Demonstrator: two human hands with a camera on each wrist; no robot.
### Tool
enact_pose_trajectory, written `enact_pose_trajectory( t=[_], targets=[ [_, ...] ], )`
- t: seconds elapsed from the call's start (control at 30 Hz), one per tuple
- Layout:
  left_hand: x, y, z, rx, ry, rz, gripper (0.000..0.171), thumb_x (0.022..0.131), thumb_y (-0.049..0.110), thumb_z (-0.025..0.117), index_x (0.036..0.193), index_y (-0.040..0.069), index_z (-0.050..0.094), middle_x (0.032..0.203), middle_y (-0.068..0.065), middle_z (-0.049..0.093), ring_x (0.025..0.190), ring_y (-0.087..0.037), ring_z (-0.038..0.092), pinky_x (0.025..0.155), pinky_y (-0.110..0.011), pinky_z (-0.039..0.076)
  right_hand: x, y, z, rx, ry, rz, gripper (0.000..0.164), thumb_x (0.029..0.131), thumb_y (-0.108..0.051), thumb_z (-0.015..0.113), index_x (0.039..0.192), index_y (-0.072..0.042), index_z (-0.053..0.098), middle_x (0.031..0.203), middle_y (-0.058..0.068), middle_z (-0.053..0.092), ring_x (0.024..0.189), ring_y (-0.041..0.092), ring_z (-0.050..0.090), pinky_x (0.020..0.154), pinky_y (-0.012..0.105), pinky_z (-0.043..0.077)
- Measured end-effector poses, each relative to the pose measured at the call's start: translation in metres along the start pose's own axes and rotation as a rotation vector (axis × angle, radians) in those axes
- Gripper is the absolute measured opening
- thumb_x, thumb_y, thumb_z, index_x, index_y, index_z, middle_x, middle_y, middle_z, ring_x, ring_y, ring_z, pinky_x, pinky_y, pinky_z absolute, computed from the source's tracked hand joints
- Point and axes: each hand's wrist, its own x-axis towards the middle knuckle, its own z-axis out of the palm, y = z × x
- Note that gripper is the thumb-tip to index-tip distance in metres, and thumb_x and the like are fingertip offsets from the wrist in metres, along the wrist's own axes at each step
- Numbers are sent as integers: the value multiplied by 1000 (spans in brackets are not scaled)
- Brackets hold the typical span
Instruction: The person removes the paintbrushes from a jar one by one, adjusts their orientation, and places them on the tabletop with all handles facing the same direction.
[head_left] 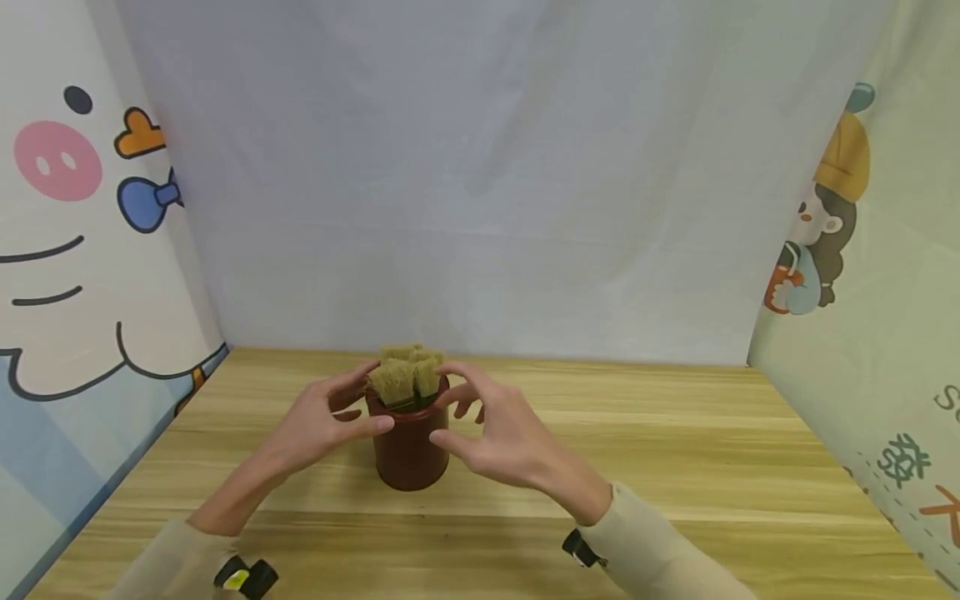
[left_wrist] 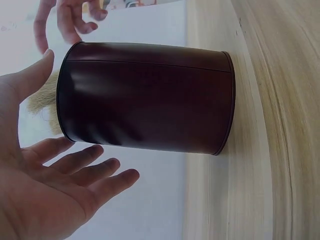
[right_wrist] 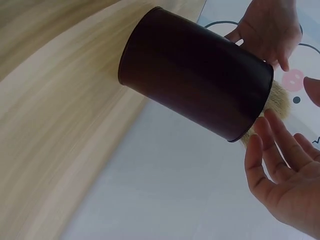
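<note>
A dark red-brown cylindrical holder stands upright on the wooden table. Straw-coloured bristly bundles stick up from its mouth; what lies below them inside is hidden. On the left side, my left hand is spread around the rim, its thumb near the front. In the left wrist view the fingers of that hand are loosely extended beside the holder. My right hand hovers at the right of the rim, fingers slightly bent and thumb apart. Its fingertips are close to the bristles; contact is unclear.
The wooden table runs out to both sides of the holder. A pale cloth hangs behind it, with cartoon-printed sheets at the left and right. Dark bands sit on both sleeves.
</note>
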Motion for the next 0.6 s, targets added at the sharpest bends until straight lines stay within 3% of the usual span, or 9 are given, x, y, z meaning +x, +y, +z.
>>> enact_pose_trajectory(
  t=[0.13, 0.33, 0.6],
  targets=[
    [1, -1, 1, -14, -2, -5, 81, 95, 23, 81, 162, 2, 40, 161, -30, 38, 142, -54, 43, 109, -63, 44, 10, 0, 5, 1, -7, -15, 61, 91, -12, 82, 145, -9, 54, 109, 1, 77, 93, 16, 65, 78, 42, 55],
    [2, -1, 1, -45, -16, -16, 82, 96, 21, 80, 162, 0, 37, 161, -31, 37, 140, -54, 45, 110, -60, 45, 21, 1, 11, -30, -26, -22, 59, 93, -12, 80, 146, -11, 53, 110, 2, 77, 87, 13, 66, 70, 30, 51],
    [2, -2, 1, -77, -20, -22, 82, 97, 19, 79, 164, 1, 35, 159, -31, 40, 140, -54, 45, 108, -59, 47, 30, -1, 16, -87, -25, -8, 56, 96, -12, 76, 147, -11, 52, 107, 3, 78, 74, 11, 62, 63, 28, 50]
  ],
)
